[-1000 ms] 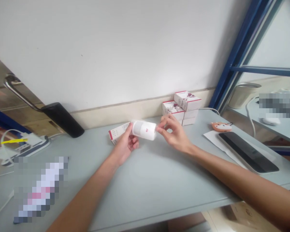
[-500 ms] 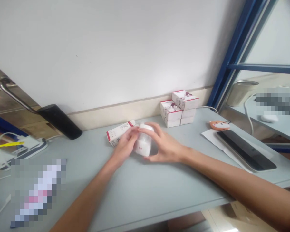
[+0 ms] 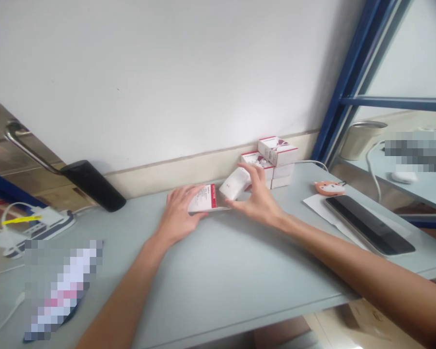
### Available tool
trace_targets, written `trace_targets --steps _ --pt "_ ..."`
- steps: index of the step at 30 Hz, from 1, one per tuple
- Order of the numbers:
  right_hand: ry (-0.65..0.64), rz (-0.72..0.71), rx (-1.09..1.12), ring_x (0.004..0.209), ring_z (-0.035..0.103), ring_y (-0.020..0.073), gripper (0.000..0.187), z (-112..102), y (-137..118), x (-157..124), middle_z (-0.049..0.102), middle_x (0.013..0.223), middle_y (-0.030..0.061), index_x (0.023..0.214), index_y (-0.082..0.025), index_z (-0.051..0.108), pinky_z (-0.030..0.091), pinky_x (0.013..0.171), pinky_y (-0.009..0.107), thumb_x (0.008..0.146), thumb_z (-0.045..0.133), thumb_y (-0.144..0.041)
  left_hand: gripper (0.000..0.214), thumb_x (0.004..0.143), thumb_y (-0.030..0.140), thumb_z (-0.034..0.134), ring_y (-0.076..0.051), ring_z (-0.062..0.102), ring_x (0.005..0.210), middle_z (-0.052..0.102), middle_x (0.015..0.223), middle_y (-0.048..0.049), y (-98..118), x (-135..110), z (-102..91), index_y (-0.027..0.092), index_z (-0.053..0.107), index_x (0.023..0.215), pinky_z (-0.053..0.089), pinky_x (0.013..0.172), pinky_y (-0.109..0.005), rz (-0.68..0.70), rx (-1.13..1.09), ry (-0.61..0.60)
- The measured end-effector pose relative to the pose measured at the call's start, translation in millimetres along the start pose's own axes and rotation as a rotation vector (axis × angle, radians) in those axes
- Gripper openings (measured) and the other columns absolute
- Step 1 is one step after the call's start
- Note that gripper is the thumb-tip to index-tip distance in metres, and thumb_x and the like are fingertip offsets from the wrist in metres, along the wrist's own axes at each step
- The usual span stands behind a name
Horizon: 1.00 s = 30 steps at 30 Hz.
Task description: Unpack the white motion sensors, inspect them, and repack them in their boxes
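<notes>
My right hand (image 3: 258, 198) grips a small white device (image 3: 234, 184) with a tiny red mark, held tilted just above the grey table (image 3: 218, 271). My left hand (image 3: 177, 213) is closed on a white carton with a red band (image 3: 203, 198), which lies at the back of the table. The device's lower end sits at the carton's open right end. Just behind my right hand is a stack of white-and-red boxes (image 3: 273, 160) against the wall.
A black cylinder (image 3: 93, 185) leans at the wall on the left, near a power strip with cables (image 3: 32, 224). On the right lie a dark tablet (image 3: 370, 225) on white paper and an orange animal-shaped trinket (image 3: 329, 187). A blue frame (image 3: 349, 87) and metal bucket (image 3: 362, 139) stand beyond.
The device went from both hands over the table to my right hand alone, moving back and right. My left hand let go of it and took hold of the carton.
</notes>
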State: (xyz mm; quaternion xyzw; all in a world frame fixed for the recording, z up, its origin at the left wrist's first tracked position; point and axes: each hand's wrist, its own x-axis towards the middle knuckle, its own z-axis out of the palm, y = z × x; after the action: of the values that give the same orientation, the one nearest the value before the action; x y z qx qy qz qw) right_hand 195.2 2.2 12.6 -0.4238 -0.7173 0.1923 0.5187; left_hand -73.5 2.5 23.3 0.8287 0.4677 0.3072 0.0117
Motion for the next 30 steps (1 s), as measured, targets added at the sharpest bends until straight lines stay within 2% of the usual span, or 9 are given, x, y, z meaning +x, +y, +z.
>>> trace_targets --steps 4,9,12,16,19,22,24,26,30 --pt "-0.007 -0.027 0.07 0.143 0.043 0.0335 0.095 4 5 -2 0.033 0.154 0.0127 0.155 -0.036 0.036 0.056 0.107 0.049 0.076 0.089 -0.037 0.07 0.081 0.038 0.085 -0.034 0.054 0.132 0.062 0.14 -0.0093 16 -1 5.9 0.035 0.057 0.146 0.028 0.117 -0.048 0.087 0.054 0.074" --pt "0.057 -0.09 0.004 0.151 0.035 0.036 0.086 6 12 -1 0.027 0.161 0.0112 0.153 -0.038 0.042 0.051 0.113 0.052 0.08 0.087 -0.046 0.08 0.072 0.034 0.093 -0.032 0.057 0.128 0.062 0.133 -0.0077 21 -4 18.8 0.035 0.056 0.143 0.037 0.114 -0.05 0.037 0.024 0.166" --pt "0.045 -0.164 -0.003 0.151 0.039 0.0352 0.082 1 14 3 0.036 0.163 0.0116 0.157 -0.037 0.04 0.048 0.116 0.053 0.087 0.08 -0.052 0.078 0.074 0.035 0.092 -0.032 0.057 0.128 0.063 0.133 -0.0071 25 -5 25.0 0.035 0.056 0.142 0.04 0.113 -0.052 -0.012 -0.041 0.201" --pt "-0.046 -0.227 0.005 0.15 0.045 0.0321 0.066 -9 4 6 0.052 0.159 0.0105 0.162 -0.032 0.033 0.04 0.122 0.055 0.104 0.058 -0.05 0.067 0.079 0.038 0.088 -0.031 0.06 0.125 0.064 0.132 -0.007 28 -6 31.3 0.034 0.057 0.139 0.046 0.109 -0.05 -0.103 -0.155 0.247" --pt "-0.123 -0.236 -0.076 0.157 0.035 0.0292 0.051 -14 -8 2 0.065 0.147 0.0079 0.16 -0.029 0.04 0.029 0.127 0.061 0.111 0.039 -0.044 0.068 0.08 0.037 0.085 -0.03 0.061 0.124 0.063 0.133 -0.0087 28 -8 35.6 0.031 0.055 0.141 0.048 0.107 -0.048 -0.102 -0.201 0.274" --pt "-0.247 -0.335 -0.164 0.159 0.03 0.0281 0.047 -13 -17 -3 0.069 0.141 0.0061 0.155 -0.028 0.049 0.019 0.131 0.063 0.11 0.043 -0.043 0.073 0.081 0.04 0.085 -0.032 0.06 0.126 0.062 0.134 -0.0103 30 -9 37.7 0.032 0.052 0.146 0.044 0.112 -0.052 -0.042 -0.133 0.251" --pt "-0.275 -0.402 -0.187 0.158 0.032 0.0283 0.05 -11 -21 -5 0.069 0.142 0.0065 0.155 -0.027 0.047 0.018 0.132 0.062 0.107 0.051 -0.042 0.081 0.082 0.042 0.084 -0.032 0.059 0.126 0.061 0.132 -0.0112 32 -10 36.6 0.032 0.045 0.152 0.043 0.113 -0.054 -0.056 -0.128 0.245" --pt "-0.216 -0.431 -0.202 0.156 0.036 0.0283 0.051 -7 -22 -6 0.067 0.144 0.0079 0.154 -0.025 0.047 0.024 0.131 0.059 0.105 0.055 -0.037 0.091 0.082 0.042 0.084 -0.032 0.057 0.127 0.058 0.131 -0.0118 36 -9 34.0 0.032 0.037 0.159 0.044 0.113 -0.055 -0.105 -0.166 0.243" --pt "0.053 -0.406 -0.187 0.147 0.046 0.0312 0.053 -2 -21 -6 0.057 0.151 0.0142 0.148 -0.024 0.049 0.038 0.124 0.056 0.1 0.067 -0.038 0.093 0.081 0.033 0.083 -0.031 0.056 0.13 0.05 0.133 -0.011 45 -9 30.4 0.034 0.035 0.16 0.049 0.111 -0.052 -0.153 -0.276 0.22"
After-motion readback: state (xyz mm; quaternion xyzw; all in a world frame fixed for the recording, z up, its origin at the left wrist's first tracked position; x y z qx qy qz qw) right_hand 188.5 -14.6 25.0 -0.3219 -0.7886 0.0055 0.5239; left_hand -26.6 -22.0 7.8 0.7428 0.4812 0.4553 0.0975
